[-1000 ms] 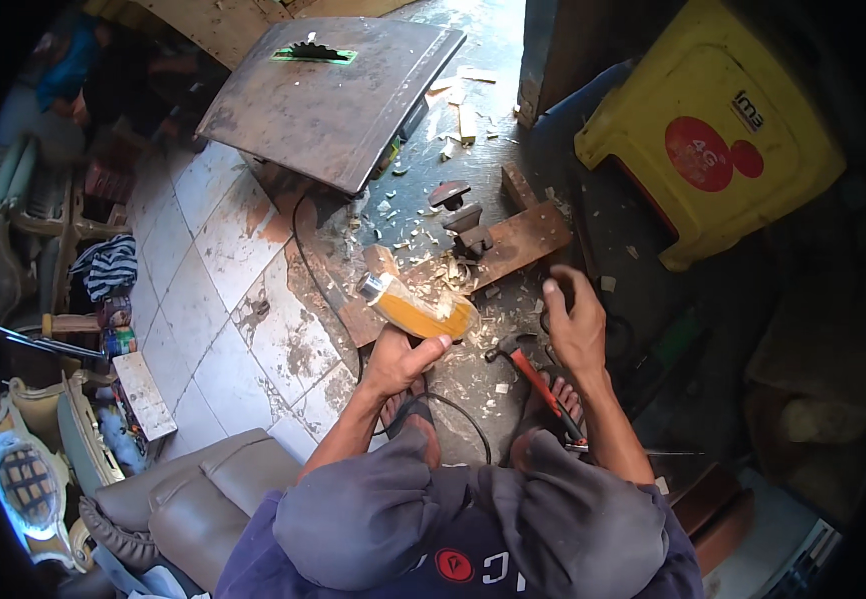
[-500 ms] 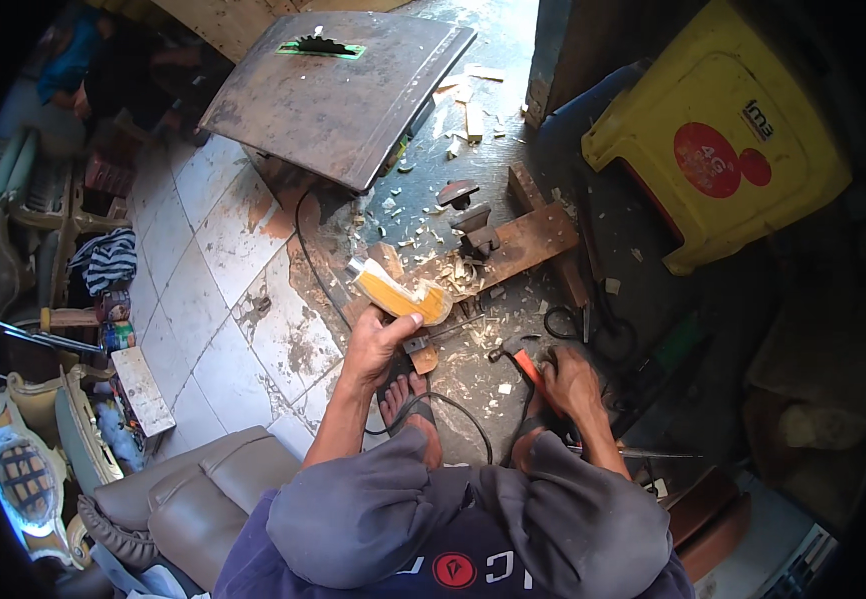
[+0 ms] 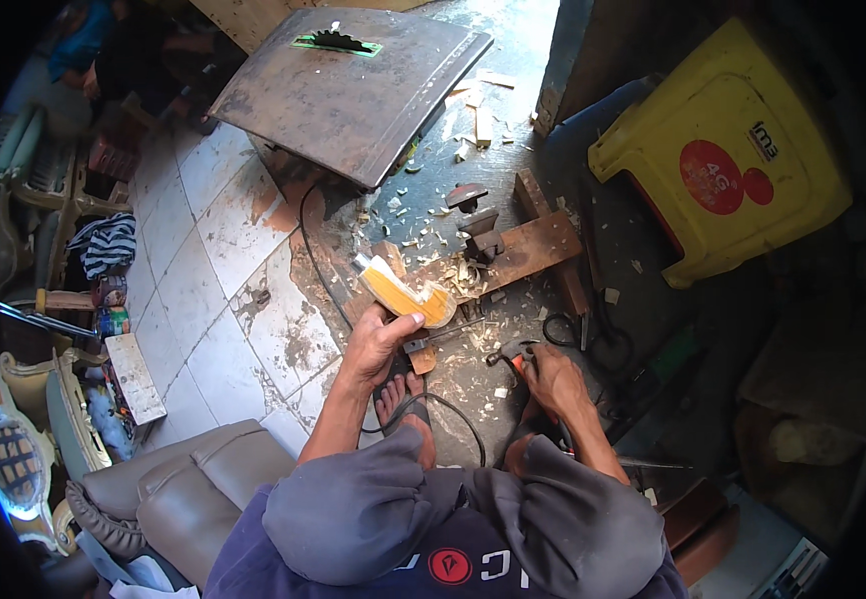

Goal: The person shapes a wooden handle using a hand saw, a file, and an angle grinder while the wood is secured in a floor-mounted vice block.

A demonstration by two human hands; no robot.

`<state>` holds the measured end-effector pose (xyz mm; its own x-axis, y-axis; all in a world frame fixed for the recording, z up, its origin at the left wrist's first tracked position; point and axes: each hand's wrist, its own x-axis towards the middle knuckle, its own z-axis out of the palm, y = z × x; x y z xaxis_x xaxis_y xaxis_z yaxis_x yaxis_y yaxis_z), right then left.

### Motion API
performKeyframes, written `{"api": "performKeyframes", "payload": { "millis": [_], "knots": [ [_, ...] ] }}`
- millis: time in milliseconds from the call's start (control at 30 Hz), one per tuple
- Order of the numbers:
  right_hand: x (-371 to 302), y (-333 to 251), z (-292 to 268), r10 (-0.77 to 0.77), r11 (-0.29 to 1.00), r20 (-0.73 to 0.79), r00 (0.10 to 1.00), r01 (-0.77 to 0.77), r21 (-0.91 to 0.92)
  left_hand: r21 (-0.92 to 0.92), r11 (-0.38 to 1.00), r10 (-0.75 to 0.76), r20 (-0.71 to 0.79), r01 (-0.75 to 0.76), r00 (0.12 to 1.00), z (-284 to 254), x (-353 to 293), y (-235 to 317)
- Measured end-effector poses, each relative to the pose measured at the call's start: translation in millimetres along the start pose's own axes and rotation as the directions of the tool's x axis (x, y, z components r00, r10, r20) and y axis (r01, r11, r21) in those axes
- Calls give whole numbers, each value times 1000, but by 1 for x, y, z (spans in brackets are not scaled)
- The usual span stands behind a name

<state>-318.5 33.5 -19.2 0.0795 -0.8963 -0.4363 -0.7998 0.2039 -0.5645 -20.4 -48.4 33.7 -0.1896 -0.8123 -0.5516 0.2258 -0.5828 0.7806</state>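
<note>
My left hand (image 3: 371,344) is closed round a curved, pale yellow wooden piece (image 3: 403,298), with the thumb on top of it. One end of the piece is rounded, and a notch is cut in its inner side. Low over the floor by my right foot, my right hand (image 3: 556,383) has its fingers curled round the orange handle of a hammer (image 3: 498,356). The hammer's dark metal head shows past the fingers, while most of the handle is hidden under the hand. Beneath the wooden piece lies a wooden block (image 3: 424,359).
A brown plank (image 3: 528,250) with metal fittings (image 3: 483,240) lies ahead amid wood shavings. Beyond stands a saw table (image 3: 343,100) with an exposed toothed blade (image 3: 341,40). A yellow plastic stool (image 3: 743,150) is at right, scissors (image 3: 565,329) near my right hand. A black cable (image 3: 453,404) crosses the floor.
My right hand has moved slightly forward and left, and now covers more of the hammer's orange handle. My left hand keeps its hold on the wooden piece. The view has shifted a little.
</note>
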Motion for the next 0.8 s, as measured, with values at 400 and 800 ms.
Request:
{"api": "performKeyframes", "payload": {
  "millis": [400, 800],
  "knots": [
    [-7, 10, 7, -7, 1000, -17, 1000, 7, 9, 5, 1000, -3, -11, 3, 1000, -6, 1, -5],
    [-3, 7, 5, -14, 1000, 4, 1000, 14, 20, -1, 1000, 24, -40, -24, 999, -6, -1, -5]
  ]
}}
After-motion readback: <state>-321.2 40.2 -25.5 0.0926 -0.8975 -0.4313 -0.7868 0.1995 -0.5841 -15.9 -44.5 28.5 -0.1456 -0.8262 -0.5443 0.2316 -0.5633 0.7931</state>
